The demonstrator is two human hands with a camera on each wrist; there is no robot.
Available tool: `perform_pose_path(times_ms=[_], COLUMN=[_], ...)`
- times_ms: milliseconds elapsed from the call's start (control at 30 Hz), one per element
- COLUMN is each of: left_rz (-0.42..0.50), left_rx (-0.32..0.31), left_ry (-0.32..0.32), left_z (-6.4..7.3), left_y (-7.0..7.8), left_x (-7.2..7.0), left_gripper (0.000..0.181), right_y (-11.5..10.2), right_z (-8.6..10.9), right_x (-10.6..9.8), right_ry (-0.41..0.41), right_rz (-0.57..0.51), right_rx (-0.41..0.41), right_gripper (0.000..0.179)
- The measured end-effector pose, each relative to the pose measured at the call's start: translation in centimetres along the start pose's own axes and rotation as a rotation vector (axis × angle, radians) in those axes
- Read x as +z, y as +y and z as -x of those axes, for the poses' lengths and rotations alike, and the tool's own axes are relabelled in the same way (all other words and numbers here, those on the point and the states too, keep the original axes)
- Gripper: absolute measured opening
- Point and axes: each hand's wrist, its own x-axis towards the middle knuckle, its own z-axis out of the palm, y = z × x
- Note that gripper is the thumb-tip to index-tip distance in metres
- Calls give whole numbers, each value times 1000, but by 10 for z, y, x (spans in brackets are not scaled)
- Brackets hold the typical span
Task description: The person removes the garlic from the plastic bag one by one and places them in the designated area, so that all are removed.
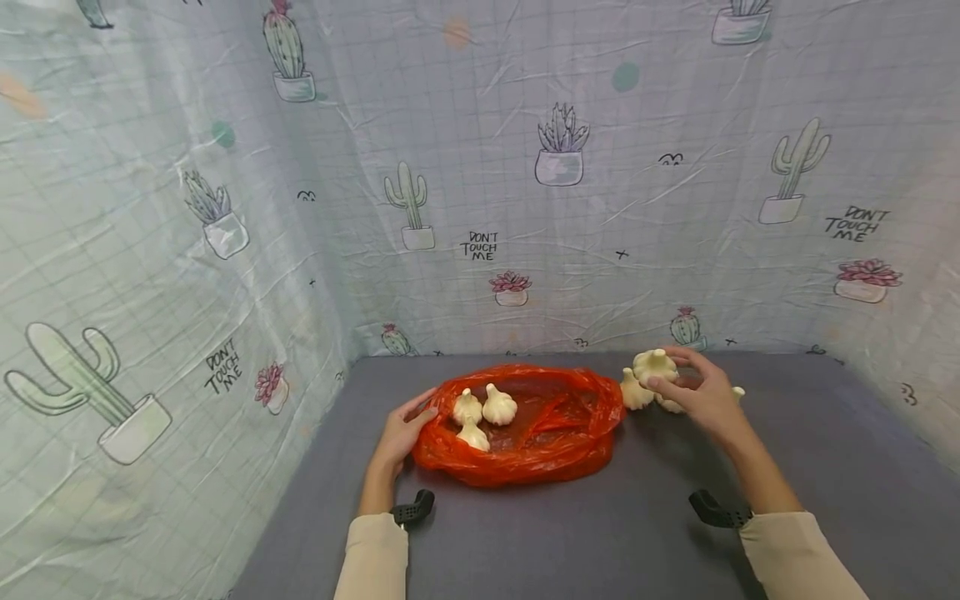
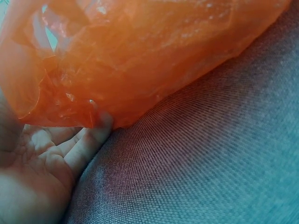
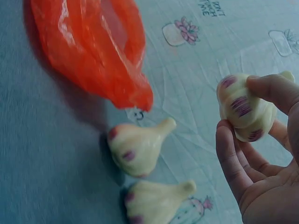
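Observation:
An open red plastic bag (image 1: 517,468) lies on the grey table, its mouth facing up. Inside its left part sit three garlic bulbs, one being a pale bulb (image 1: 499,405). My left hand (image 1: 401,435) holds the bag's left edge, with fingers partly hidden behind the orange-looking plastic (image 2: 140,60) in the left wrist view. To the right of the bag, my right hand (image 1: 708,400) grips a garlic bulb (image 3: 243,107) between thumb and fingers, raised above the table. Below it stand other bulbs, including a garlic bulb (image 3: 138,149) beside the bag and another bulb (image 3: 154,203).
A further bulb (image 1: 738,393) shows partly behind my right wrist. The grey table (image 1: 555,542) ends at a cloth backdrop (image 1: 600,275) printed with cacti, which rises behind and on both sides.

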Motion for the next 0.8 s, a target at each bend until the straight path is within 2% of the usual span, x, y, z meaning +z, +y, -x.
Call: perform_pose_path(times_ms=[167,367,600,800], left_rz=[-1,-8,-3,-13], left_rx=[2,0,6,8], left_ry=[2,1,10,11], left_z=[0,1,1,1], left_y=[-1,-4,-2,-1], left_x=[-1,0,0,0], left_gripper=[44,45,45,46], right_y=[10,20,20,24], right_z=[3,4,6,10], right_x=[-11,-21,-38,-60], right_ry=[32,33,52,113], right_rz=[13,-6,27,11], right_rx=[3,7,34,55], right_gripper=[72,72,76,76])
